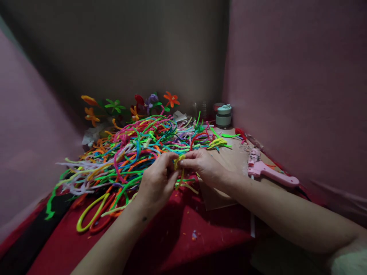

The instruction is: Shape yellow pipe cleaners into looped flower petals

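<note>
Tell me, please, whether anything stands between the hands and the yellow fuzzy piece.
Nothing visible does: the left hand and the right hand both hold the yellow fuzzy piece directly, partly hiding it from view. The heap of colourful stems lies beyond them and off to the left, not in between.

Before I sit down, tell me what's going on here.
A person's left hand and right hand pinch a yellow pipe cleaner between them, at the near side of a heap of multicoloured pipe cleaners. A pink glue gun lies on cardboard to the right, in neither hand. Pipe-cleaner flowers show behind the heap.
</note>
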Motion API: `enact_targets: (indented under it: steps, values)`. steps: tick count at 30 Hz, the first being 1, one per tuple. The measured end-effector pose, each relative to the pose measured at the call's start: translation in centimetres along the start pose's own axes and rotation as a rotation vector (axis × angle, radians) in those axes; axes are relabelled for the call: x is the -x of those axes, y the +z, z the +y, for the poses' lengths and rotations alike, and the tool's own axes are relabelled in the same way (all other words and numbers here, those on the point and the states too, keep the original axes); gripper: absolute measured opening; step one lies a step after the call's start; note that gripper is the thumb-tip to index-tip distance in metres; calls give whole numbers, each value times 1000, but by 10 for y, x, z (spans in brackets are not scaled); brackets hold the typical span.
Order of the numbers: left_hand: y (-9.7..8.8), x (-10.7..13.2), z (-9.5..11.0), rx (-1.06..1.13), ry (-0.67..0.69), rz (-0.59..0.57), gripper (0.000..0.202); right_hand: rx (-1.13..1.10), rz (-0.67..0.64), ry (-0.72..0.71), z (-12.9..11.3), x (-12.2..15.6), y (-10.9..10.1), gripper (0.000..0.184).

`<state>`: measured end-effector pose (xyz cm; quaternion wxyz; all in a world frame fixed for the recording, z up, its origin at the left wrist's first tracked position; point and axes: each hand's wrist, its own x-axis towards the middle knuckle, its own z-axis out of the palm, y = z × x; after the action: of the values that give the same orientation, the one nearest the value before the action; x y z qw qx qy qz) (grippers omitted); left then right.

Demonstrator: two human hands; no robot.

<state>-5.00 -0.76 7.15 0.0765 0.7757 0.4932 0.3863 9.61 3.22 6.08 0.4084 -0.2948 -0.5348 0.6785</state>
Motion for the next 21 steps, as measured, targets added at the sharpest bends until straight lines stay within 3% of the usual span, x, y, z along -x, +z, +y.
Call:
enact_targets:
  steps: [3,7,13,21]
  values:
    - [-5,-3,3,86,-78,-64,21,-52,-83,18,1,0,-2,11]
    - [-9,-7,7,361,-225,-195,23,-89,-144,38,2,-2,-6,12]
    - [-12,-8,5,335,-153,-273,28,-173,-114,118,-1,-3,-9,11]
    - [-11,-7,-1,395,-209,-327,36,-214,-73,133,-1,-4,-7,6]
